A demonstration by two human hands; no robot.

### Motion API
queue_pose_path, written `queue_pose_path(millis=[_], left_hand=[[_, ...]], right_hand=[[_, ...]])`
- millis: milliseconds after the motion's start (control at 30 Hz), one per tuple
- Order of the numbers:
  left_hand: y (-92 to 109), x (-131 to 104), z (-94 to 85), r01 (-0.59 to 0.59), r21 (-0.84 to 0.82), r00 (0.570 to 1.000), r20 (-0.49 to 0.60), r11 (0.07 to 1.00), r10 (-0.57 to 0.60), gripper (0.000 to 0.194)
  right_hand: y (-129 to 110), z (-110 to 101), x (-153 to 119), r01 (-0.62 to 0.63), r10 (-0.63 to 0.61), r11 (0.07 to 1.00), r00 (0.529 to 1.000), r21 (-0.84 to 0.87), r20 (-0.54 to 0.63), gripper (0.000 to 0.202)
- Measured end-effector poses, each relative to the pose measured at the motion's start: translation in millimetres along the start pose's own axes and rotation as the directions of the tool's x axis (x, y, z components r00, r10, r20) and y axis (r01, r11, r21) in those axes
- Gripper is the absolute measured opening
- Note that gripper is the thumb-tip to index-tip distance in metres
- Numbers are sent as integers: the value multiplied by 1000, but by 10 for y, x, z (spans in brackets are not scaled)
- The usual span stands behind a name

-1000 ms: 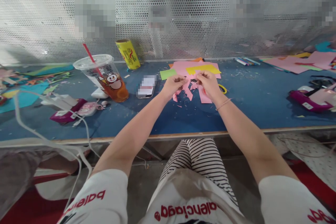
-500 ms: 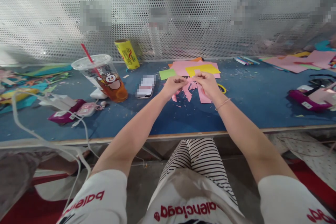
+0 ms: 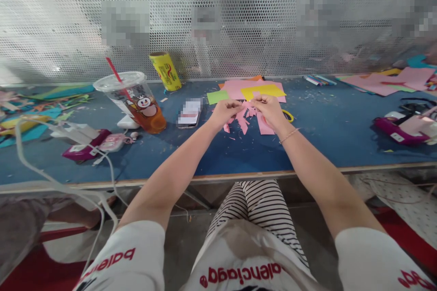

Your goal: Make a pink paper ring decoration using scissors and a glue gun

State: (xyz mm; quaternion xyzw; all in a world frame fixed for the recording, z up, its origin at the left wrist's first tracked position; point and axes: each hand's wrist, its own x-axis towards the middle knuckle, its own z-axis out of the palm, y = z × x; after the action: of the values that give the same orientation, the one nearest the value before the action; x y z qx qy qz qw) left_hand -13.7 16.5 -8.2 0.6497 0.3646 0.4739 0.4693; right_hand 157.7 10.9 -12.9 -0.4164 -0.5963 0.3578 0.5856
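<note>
My left hand (image 3: 226,112) and my right hand (image 3: 268,108) meet over a heap of torn pink paper scraps (image 3: 243,123), fingertips pinched close to each other. Pink paper shows between them, and both hands appear to grip a small piece of it; its exact shape is too small to make out. Behind the hands lie a yellow sheet (image 3: 264,91), a larger pink sheet (image 3: 235,87) and a green sheet (image 3: 217,96). Beside my right hand a yellow scissors handle (image 3: 288,115) sticks out, the rest of it hidden.
Left of my hands are a phone (image 3: 190,112), a plastic drink cup (image 3: 139,104) with a red straw, and a yellow can (image 3: 166,72). Purple boxes (image 3: 87,145) with white cables sit further left. Markers (image 3: 319,80) lie to the right. A perforated metal panel (image 3: 239,18) stands behind the table.
My right hand has shifted very slightly at the pink paper. My left hand stays in nearly the same pinch, and the other things have not moved.
</note>
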Motion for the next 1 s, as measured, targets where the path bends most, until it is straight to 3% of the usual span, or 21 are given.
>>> queue_pose_path(millis=[567,800,1000], left_hand=[[-2,11,1,3,2,1000,2,1000,-3,18],[36,-9,7,-2,66,1000,-17,998,3,18],[85,-36,13,-77,169,997,-14,983,80,15]], right_hand=[[32,-24,36,27,-30,990,999,-137,-20,17],[12,-17,27,26,-31,985,999,-168,-27,17],[4,-16,9,37,-40,980,999,-194,-13,16]])
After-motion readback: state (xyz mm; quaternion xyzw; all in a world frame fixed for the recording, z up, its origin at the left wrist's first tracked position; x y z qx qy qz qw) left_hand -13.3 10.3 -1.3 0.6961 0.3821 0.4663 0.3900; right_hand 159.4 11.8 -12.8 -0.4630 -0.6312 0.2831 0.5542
